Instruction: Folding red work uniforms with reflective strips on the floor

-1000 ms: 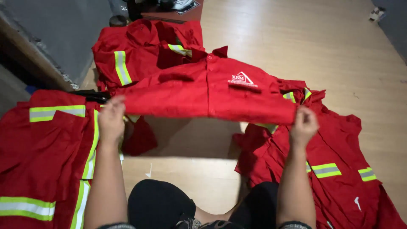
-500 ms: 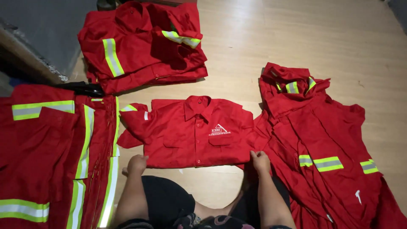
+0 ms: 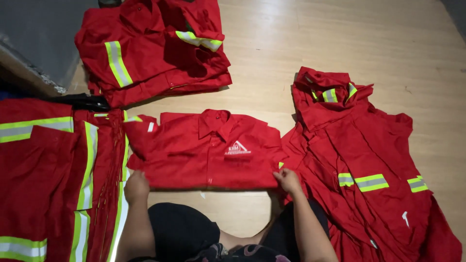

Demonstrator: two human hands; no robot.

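Far to the left of the left fingers lie the spread red garments (image 3: 43, 179), flat on the wooden floor (image 3: 340, 39), crossed by yellow-and-grey reflective bands; their inner edge runs just beside the left hand. Up and to the left of those fingers, against a dark grey wall (image 3: 39, 34), sits a folded pile of red workwear (image 3: 150, 48) with a reflective stripe on its side and a striped cuff on top, well apart from both hands.

The left hand (image 3: 136, 186) rests at the lower left corner of the folded red shirt (image 3: 204, 153). Its fingers are curled down onto the hem, pressed together against the cloth; whether they pinch the edge or only press on it cannot be told from this angle.

The folded red shirt lies directly between and just beyond the two hands, front up on the floor, collar pointing away from the person, with a small white emblem on the chest. Its left sleeve end overlaps the spread garments beside the left fingers.

The right hand (image 3: 287, 180) is at the shirt's lower right corner. Its fingers are bent and close together, touching the hem where the shirt meets the next garment; a true pinch cannot be made out.

To the right of the right fingers, touching the shirt's edge, sprawls a crumpled red coverall (image 3: 369, 150), reflective strips showing near its bunched top and across its middle. Below the hands are the person's dark-clothed legs (image 3: 184, 233).
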